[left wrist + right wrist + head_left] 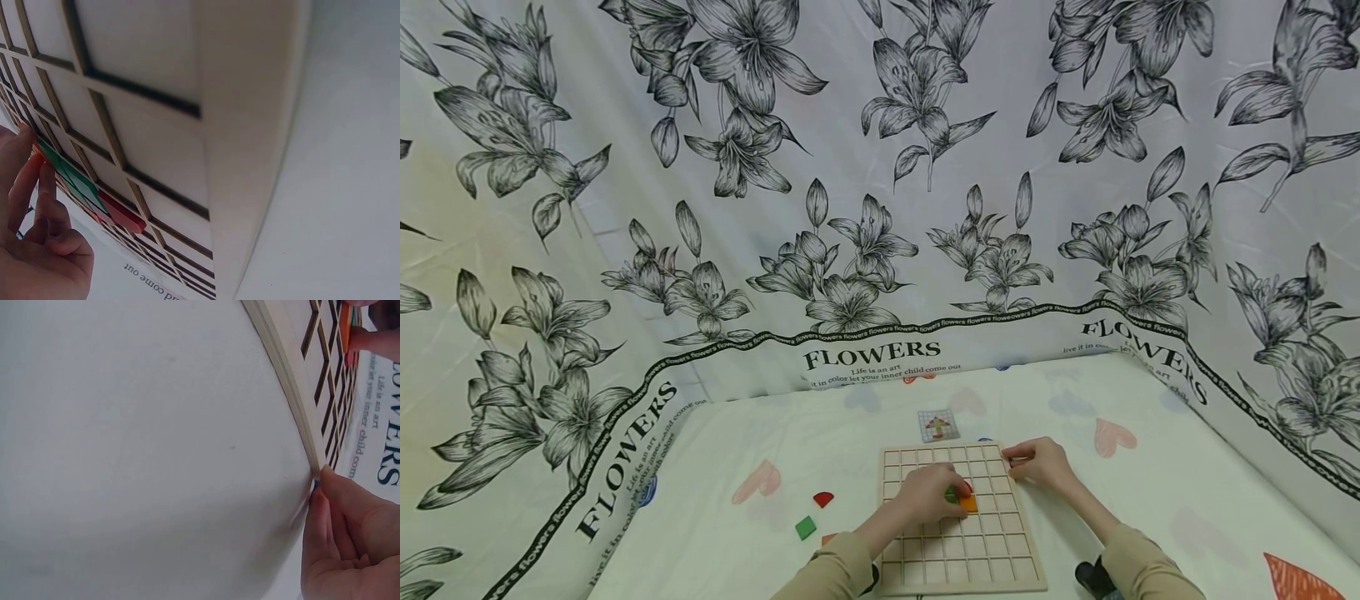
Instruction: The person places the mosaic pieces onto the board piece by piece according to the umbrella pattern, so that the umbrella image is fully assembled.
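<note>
A wooden grid board [925, 550] lies on the cloth. Over its middle, my left hand [928, 493] pinches an orange tile [969, 503] by its edges, low at the grid. Green tiles [72, 178] and a red piece [123, 214] sit in grid cells beside those fingertips, partly hidden by the hand in the head view. At the board's far right corner my right hand [1041, 465] grips the rim, thumb on top and fingers against the side, as the right wrist view [356, 537] shows.
Left of the board lie a red quarter-round piece [823, 498], a green square tile [806, 527] and an orange piece [828, 539] partly behind the left sleeve. Beyond the board's far edge is a small pattern card [937, 425]. Flower-printed curtain [865, 250] encloses the table.
</note>
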Action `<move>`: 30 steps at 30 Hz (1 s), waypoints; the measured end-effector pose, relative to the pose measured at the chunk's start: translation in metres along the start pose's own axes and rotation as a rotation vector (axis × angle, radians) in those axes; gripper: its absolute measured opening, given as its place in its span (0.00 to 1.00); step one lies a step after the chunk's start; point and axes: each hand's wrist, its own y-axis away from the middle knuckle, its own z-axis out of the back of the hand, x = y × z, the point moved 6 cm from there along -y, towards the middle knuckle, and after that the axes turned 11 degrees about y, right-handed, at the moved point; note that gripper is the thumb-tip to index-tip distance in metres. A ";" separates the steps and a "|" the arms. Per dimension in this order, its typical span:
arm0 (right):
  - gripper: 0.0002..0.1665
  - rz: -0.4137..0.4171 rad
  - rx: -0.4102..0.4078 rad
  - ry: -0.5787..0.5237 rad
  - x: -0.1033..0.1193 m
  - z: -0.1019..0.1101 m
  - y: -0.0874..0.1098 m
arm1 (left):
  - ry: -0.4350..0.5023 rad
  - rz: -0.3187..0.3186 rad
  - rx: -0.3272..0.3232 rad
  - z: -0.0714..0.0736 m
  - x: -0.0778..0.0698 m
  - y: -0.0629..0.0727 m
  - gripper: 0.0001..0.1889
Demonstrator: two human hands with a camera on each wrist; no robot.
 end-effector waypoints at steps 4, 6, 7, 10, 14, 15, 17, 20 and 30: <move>0.18 0.003 0.000 -0.003 -0.001 0.000 -0.001 | 0.003 0.000 -0.002 0.000 0.000 0.000 0.11; 0.18 0.010 0.000 0.001 -0.001 0.000 -0.001 | 0.004 0.000 -0.002 0.000 -0.001 0.000 0.10; 0.18 0.013 0.000 0.003 -0.001 0.000 -0.001 | 0.004 0.000 -0.002 0.000 -0.001 0.000 0.10; 0.18 0.017 0.001 0.006 -0.002 0.000 -0.002 | 0.010 0.002 0.000 0.001 -0.002 0.000 0.10; 0.18 0.019 0.005 0.003 -0.002 -0.001 -0.002 | 0.017 0.010 0.002 0.003 -0.004 0.002 0.10; 0.18 0.018 0.006 0.003 -0.002 -0.001 -0.002 | 0.018 0.012 0.002 0.003 -0.005 0.002 0.10; 0.18 0.021 0.005 0.006 -0.002 -0.001 -0.002 | 0.011 0.012 0.000 0.004 -0.005 0.002 0.10; 0.17 0.025 0.003 0.009 -0.001 0.000 -0.002 | 0.013 0.009 -0.004 0.005 -0.006 0.004 0.09; 0.18 -0.004 0.004 0.003 -0.003 -0.002 -0.002 | 0.025 0.003 -0.006 0.007 -0.005 0.005 0.09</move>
